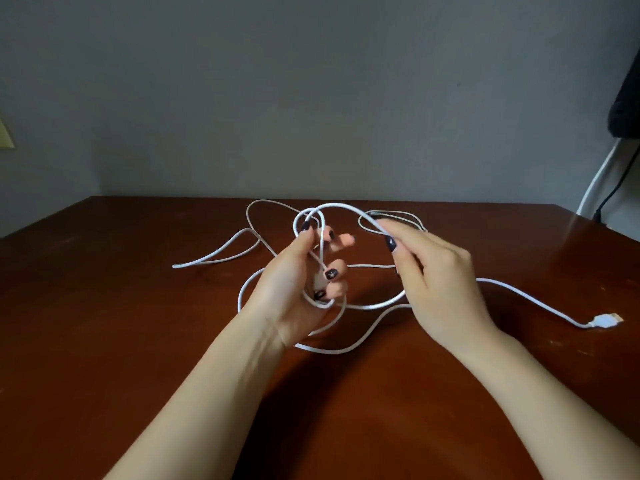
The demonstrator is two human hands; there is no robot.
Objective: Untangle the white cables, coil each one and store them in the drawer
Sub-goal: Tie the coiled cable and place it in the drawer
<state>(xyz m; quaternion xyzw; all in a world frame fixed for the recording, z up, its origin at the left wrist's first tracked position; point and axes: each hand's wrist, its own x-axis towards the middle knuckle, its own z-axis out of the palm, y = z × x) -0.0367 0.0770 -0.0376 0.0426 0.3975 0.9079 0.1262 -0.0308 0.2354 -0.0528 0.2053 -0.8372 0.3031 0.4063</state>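
The left hand grips loops, the right hand pinches a strand of white cables sprawled tangled on the counter, none coiled or stored.

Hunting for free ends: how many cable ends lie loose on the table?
2: the USB plug at far right, a plain end at left. More may hide in the tangle.

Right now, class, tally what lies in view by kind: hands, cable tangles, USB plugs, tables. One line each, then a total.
Hands: 2 (left hand, right hand, both gripping cable)
White cable tangle: 1 (strand count unclear)
USB plug: 1
Wooden table: 1
Total: 5
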